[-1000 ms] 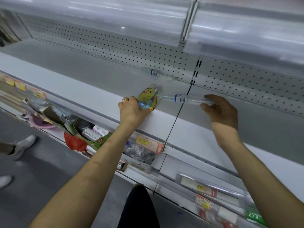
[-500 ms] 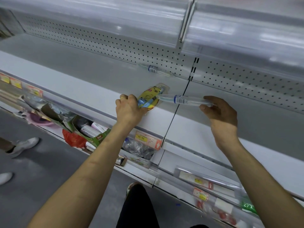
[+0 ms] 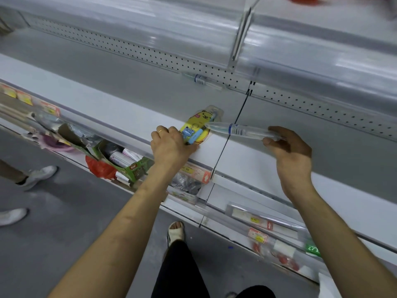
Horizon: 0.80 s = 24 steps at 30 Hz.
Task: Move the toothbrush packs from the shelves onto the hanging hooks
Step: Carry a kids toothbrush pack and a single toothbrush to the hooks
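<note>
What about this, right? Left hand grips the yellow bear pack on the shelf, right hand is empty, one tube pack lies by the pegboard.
One error: the right hand is not empty. The head view shows it holding a clear tube pack by its end. The left hand does grip the yellow bear pack on the shelf, and a second tube pack lies by the pegboard.

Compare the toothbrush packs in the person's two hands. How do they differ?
The yellow bear pack is a flat, wide, colourful card; the clear tube pack is slim, round and see-through, with a barcode label. The left hand grips the yellow bear pack at its near end; the right hand pinches the clear tube pack by its right end. Both are held over the shelf.
</note>
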Tool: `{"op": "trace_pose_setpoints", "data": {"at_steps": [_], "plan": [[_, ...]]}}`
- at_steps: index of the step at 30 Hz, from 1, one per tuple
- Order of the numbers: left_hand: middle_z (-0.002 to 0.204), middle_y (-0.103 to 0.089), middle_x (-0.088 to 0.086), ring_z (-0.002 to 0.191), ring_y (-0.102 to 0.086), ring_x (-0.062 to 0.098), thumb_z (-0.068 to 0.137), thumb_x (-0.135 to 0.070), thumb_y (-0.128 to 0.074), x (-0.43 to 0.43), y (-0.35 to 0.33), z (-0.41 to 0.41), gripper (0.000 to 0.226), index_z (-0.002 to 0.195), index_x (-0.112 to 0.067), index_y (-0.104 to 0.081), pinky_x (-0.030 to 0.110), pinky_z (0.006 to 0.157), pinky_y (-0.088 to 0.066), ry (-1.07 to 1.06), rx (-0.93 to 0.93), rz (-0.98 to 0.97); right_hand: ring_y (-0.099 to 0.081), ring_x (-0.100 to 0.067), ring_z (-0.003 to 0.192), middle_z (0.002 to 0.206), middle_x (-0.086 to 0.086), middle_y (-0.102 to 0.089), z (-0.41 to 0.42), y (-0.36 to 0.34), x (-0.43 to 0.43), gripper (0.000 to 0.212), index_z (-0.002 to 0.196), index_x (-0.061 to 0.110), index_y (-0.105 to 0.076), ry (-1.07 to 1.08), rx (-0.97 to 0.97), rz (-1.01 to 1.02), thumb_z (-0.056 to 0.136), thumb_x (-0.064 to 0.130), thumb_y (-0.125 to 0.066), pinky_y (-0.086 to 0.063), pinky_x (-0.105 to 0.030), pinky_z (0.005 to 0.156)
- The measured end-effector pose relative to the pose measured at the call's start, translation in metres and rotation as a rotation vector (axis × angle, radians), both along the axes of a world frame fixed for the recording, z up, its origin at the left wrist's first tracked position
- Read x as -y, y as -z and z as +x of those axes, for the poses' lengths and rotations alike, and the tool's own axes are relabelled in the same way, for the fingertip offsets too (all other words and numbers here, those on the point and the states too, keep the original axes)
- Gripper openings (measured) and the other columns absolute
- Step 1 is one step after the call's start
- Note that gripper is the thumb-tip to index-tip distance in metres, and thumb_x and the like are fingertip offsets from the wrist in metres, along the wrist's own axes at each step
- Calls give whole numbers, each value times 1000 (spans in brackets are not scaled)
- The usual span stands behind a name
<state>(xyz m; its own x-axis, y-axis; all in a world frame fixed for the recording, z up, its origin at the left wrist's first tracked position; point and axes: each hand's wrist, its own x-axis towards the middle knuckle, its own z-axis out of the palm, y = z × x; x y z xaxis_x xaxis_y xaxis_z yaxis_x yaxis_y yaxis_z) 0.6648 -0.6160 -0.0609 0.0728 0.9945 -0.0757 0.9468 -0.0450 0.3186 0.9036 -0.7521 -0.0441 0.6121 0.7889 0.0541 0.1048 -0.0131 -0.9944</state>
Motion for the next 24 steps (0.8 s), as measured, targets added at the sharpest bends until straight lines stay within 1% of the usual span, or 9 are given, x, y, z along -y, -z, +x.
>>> {"op": "trace_pose_setpoints", "data": {"at_steps": [5,9,13,15,17,19,20,22,24], "plan": [[141,-46,17,133,-41,37,79,-64,-80,-6,-7,5,90,139,-5,-48,46,108,-36,-67,46,-108,-71,-9,98,110,4,-76,-2,-8,10,29,119,14,-75,2,14,-29,91,5,-78,-54,-20,93],[141,-48,15,135,-43,36,71,-60,-88,-9,-7,5,94,136,-7,-46,46,110,-36,-125,108,-152,-69,-7,93,109,3,-75,-2,-11,16,29,119,13,-75,11,30,-42,92,5,-78,-54,-21,91],[120,-63,8,117,-59,36,72,-47,-92,-10,-9,-2,80,124,-11,-44,46,100,-45,-113,272,-168,-71,-8,98,111,2,-76,-3,-12,21,29,120,15,-75,15,30,-52,92,7,-78,-55,-22,93],[115,-65,4,111,-63,33,76,-40,-91,-9,-11,-7,79,131,-12,-42,47,101,-48,-102,393,-217,-71,-10,100,112,1,-76,-4,-13,22,29,120,16,-75,20,26,-55,92,8,-78,-57,-26,96],[118,-68,6,109,-66,30,79,-36,-89,-10,-12,-13,80,141,-13,-44,47,100,-52,-96,516,-252,-72,-17,104,115,-2,-76,-5,-14,21,30,120,15,-74,30,8,-49,91,7,-79,-58,-34,101],[115,-72,5,104,-68,26,85,-32,-86,-9,-13,-19,63,138,-15,-55,44,94,-56,-73,586,-266,-72,-23,109,117,-5,-75,-6,-15,20,30,119,14,-74,33,-27,-38,90,5,-78,-57,-42,104],[110,-75,3,100,-71,24,87,-29,-84,-10,-12,-21,48,129,-16,-63,42,91,-58,-58,619,-268,-72,-25,110,117,-6,-75,-7,-16,20,30,119,13,-74,36,-43,-34,90,4,-78,-57,-44,104],[98,-78,-1,92,-73,19,90,-23,-80,-11,-13,-24,19,107,-18,-73,40,84,-60,-50,698,-277,-73,-28,109,115,-10,-75,-7,-18,18,29,119,10,-74,42,-87,-23,91,3,-77,-59,-44,102],[93,-76,0,81,-69,17,92,-19,-78,-11,-16,-25,9,99,-16,-73,32,72,-55,-52,744,-288,-74,-29,106,112,-15,-75,-8,-20,16,27,119,5,-73,55,-143,-9,92,2,-76,-60,-41,100]]}}
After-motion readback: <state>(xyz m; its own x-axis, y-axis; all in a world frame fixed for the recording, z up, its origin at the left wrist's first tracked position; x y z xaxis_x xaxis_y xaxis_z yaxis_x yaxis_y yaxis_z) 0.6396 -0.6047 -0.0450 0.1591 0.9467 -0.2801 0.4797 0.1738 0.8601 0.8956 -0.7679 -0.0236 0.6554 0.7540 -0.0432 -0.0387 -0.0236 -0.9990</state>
